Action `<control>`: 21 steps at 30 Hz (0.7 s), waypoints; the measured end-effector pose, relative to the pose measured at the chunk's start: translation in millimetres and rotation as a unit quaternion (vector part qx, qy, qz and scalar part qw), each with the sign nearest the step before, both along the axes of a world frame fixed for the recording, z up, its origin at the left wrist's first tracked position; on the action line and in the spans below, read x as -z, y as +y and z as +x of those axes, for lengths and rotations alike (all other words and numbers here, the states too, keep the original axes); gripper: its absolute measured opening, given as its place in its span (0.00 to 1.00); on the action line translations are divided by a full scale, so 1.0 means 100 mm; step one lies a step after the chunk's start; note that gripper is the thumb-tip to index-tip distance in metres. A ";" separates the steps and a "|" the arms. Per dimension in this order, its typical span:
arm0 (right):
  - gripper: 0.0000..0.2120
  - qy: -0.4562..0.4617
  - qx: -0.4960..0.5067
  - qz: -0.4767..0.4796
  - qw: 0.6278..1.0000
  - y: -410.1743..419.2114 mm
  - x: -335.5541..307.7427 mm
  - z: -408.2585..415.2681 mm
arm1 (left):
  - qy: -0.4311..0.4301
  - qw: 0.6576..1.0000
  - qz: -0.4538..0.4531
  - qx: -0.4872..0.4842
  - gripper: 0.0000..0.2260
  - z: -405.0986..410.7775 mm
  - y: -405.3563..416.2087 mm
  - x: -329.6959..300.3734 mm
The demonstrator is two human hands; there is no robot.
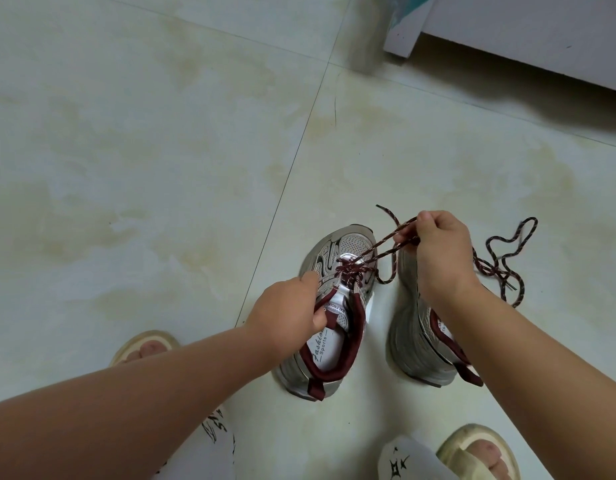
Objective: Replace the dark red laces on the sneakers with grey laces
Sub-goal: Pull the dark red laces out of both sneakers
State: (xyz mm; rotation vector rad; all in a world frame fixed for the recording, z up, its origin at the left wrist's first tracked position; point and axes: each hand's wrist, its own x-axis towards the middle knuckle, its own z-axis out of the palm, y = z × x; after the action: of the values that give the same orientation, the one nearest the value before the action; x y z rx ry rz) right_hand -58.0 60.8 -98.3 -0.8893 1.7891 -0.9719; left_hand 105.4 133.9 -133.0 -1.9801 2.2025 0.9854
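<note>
Dark red lace (372,252) gets pulled out of the left sneaker (334,303) on the tile floor (126,150).
Right hand (438,251) pinches the lace; left hand (292,310) grips the sneaker's side. Another loose lace (504,258) lies beside the right sneaker (408,334).

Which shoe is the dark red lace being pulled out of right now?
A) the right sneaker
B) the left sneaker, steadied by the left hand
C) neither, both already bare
B: the right hand pulls dark red lace strands from the silver mesh left sneaker, which the left hand grips at the collar.
</note>
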 end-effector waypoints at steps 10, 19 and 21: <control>0.05 0.155 -0.316 0.054 0.934 0.12 0.07 -0.02 | 0.005 1.000 0.002 0.011 0.10 -0.05 -0.03 0.00; 0.05 0.332 -0.406 -0.021 0.851 0.12 0.20 0.14 | -0.005 1.000 -0.001 0.011 0.10 -0.06 -0.02 0.00; 0.07 0.313 -0.445 -0.013 0.839 0.10 0.16 0.09 | -0.001 1.000 -0.001 0.012 0.10 -0.06 -0.02 0.00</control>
State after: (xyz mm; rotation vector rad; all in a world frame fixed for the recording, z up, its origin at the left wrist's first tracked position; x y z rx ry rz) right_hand -49.5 70.7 -114.5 -1.9755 1.5277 -0.0746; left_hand 99.8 131.8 -133.0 -1.9491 2.2219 0.9775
